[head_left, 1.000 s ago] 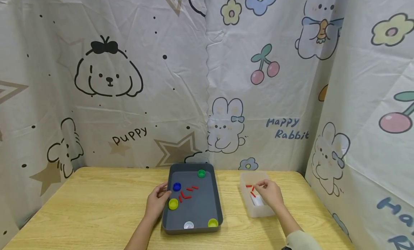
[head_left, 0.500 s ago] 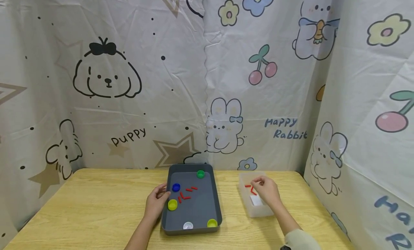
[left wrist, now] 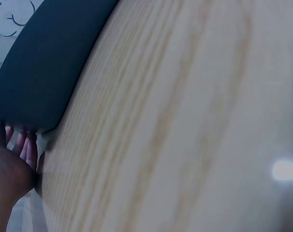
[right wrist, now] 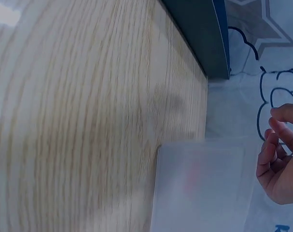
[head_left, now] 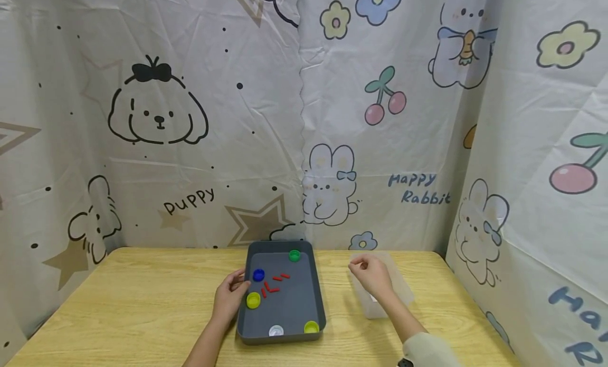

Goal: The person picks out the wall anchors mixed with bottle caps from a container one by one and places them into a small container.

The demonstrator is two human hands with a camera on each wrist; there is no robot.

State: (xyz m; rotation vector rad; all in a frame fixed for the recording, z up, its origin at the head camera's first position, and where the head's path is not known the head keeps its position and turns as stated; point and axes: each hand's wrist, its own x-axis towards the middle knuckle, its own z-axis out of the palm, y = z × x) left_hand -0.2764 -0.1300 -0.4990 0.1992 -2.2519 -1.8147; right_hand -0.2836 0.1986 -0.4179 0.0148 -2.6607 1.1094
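Note:
A dark grey tray [head_left: 296, 309] stands on the table, with several short red sticks [head_left: 273, 289] lying loose inside. Round caps sit in it too: a blue cap [head_left: 258, 274], a green cap [head_left: 294, 256], a clear cap [head_left: 276, 331] and two yellow ones, including a yellow cap [head_left: 254, 300]. My left hand [head_left: 230, 295] holds the tray's left side, thumb at the rim. Above a translucent box [head_left: 401, 285] is my right hand [head_left: 372, 276], thumb and index fingertips together and the other fingers curled. Whether anything small is between those fingertips cannot be seen.
The box stands right of the tray, and the wooden table [head_left: 157, 298] shows between them. In the right wrist view, a faint red blur shows through the wall of the box [right wrist: 204, 188]. A printed curtain [head_left: 237, 161] hangs behind the table.
My right hand has lifted from inside the box and shifted left toward its left edge, now covering the red sticks there. My left hand stays at the tray.

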